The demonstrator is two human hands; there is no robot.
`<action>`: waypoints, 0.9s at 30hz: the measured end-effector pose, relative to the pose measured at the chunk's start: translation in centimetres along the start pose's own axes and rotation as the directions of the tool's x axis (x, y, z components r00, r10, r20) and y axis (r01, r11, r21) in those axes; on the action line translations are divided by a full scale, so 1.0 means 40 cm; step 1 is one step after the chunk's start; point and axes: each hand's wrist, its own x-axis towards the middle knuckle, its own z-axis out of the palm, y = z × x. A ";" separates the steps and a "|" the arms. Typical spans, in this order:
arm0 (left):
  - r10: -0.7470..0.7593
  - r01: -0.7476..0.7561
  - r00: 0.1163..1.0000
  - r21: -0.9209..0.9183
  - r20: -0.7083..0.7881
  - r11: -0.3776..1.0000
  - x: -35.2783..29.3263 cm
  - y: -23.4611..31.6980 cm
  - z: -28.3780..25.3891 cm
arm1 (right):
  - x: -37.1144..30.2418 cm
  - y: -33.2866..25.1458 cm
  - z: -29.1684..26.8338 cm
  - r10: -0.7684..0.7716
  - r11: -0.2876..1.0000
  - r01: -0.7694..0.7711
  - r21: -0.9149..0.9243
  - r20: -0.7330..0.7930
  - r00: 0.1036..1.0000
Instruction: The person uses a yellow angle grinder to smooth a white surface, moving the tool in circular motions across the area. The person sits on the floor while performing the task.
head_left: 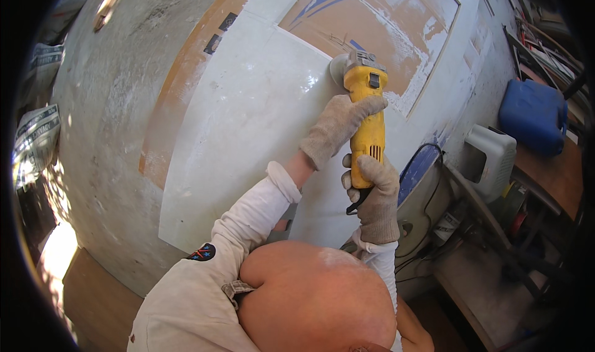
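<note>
A yellow angle grinder (370, 135) is in both my gloved hands, its grey head pointing away from me. My left hand (338, 127), in a dusty beige knit glove, is closed round the front of the body just behind the head. Farther back, my right hand (378, 194) wraps the rear end, where a black cord comes out. The disc (338, 71) shows at the left of the head, close against a large white-coated panel (229, 147); I cannot tell whether it touches. Beyond it lies a recessed brown rectangle (390, 23) with blue streaks and white residue.
A brown strip (176, 104) runs along the panel's left edge. Filled sacks (37, 138) stand at the far left. On the right are a blue jerrycan (533, 116), a grey plastic container (493, 160), a slanting bar and loose clutter. The black cord (427, 209) loops down beside the panel.
</note>
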 end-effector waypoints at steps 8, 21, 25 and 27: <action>-0.002 0.002 1.000 0.014 -0.001 1.000 -0.004 0.000 -0.006 | -0.003 -0.008 0.011 0.017 1.000 -0.018 -0.008 -0.019 1.000; -0.014 0.014 1.000 0.008 0.000 1.000 -0.001 -0.007 0.009 | -0.010 -0.011 -0.003 0.041 0.999 -0.041 0.008 -0.045 0.998; -0.032 0.032 0.999 0.027 0.003 0.999 0.002 -0.011 0.016 | -0.016 -0.014 -0.008 0.037 0.999 -0.037 0.011 -0.060 0.998; -0.048 0.048 0.999 0.025 0.010 0.999 0.007 -0.015 0.019 | -0.020 -0.014 -0.010 0.036 0.999 -0.035 0.014 -0.061 0.998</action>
